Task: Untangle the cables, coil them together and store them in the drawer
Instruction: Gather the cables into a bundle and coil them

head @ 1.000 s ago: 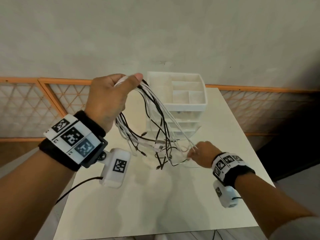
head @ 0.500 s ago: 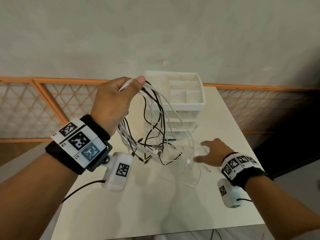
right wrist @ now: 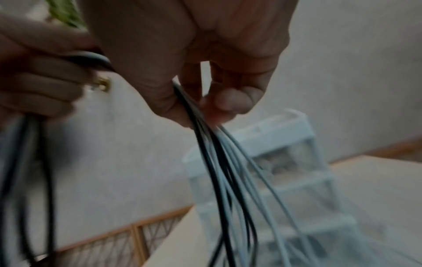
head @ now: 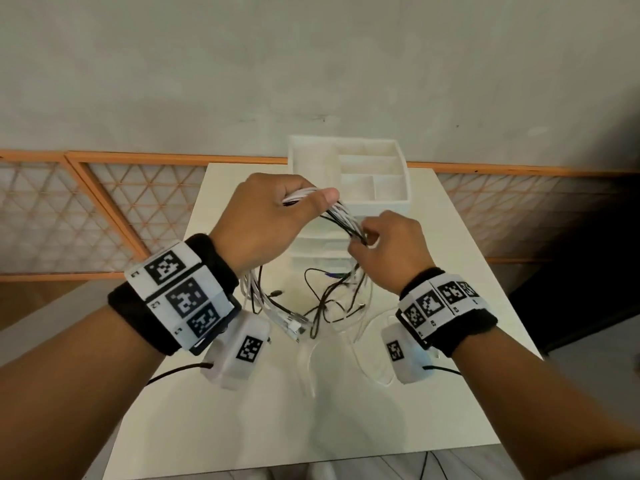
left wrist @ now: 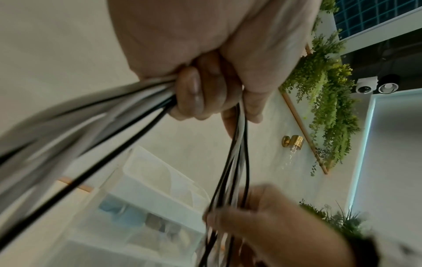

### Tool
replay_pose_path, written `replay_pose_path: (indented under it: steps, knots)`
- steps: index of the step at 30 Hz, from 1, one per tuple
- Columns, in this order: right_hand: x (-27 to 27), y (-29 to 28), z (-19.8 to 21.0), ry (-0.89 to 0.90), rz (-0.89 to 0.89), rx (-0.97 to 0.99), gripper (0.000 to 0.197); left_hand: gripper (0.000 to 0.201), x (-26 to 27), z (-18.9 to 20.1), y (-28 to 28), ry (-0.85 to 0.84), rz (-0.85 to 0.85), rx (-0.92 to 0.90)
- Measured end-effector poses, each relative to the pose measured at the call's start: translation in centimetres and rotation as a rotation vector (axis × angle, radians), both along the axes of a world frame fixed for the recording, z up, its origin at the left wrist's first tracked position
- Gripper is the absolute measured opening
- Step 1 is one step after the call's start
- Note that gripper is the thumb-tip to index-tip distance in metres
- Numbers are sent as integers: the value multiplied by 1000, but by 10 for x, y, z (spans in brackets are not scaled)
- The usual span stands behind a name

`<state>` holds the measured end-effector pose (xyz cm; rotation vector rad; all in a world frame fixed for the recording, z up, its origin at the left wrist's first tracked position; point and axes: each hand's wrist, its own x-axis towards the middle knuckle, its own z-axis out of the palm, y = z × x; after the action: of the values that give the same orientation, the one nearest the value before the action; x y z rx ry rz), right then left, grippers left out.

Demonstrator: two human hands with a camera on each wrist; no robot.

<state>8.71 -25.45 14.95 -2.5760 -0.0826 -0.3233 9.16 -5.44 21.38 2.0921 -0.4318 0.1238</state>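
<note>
L hand [head: 263,220] is raised over the middle of the tabletop [head: 346,427], its grip closed round a bundle of thin round cables [head: 341,216], white & black, thumb pressed flat on top; the wrist view shows fingers curled tight round the strands. R hand [head: 388,251] is just beside it, a bit lower, grip pinching the same bundle between thumb & fingertips [right wrist: 230,101] where the strands fan downward. Below both hands the cables hang in loose loops, w/ slack ends & small plugs lying on the smooth, matte cream tabletop near its centre. Drawer unit [head: 374,188] stands at the far edge, against the wall: white plastic, boxy, open tray on top split into rectangular compartments, translucent drawer fronts stacked below. Can't tell from any view whether a drawer is pulled out. Both wrists wear black bands w/ square printed marker tags & white plastic camera housings.
</note>
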Motion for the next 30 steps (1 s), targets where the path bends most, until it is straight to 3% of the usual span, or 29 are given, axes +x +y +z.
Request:
replay_pose_path:
  steps: [9, 13, 15, 18, 21, 25, 27, 30]
  knots:
    - [15, -69, -47, 540, -334, 71, 26, 36, -7, 14, 4, 12, -33, -59]
    - [31, -99, -36, 382, -450, 6, 22, 48, -6, 6, 8, 25, -19, 18]
    - [35, -110, -30, 206, -500, 94, 11, 58, -5, 0, 7, 120, -4, 115]
    - [33, -122, -37, 67, -505, 140, 21, 57, -4, -13, 6, 273, -5, 230]
    - [24, -128, -56, 176, -471, 88, 24, 56, -3, -31, 7, 358, 0, 252]
    - [2, -125, -82, 412, -403, -155, 21, 50, -4, -43, 3, 378, 37, 223]
    - [-3, -123, -89, 394, -486, -146, 22, 50, -4, -46, -1, 316, 72, 270]
    - [-4, -121, -79, 229, -573, -12, 21, 57, -1, -54, 0, 259, 136, 349]
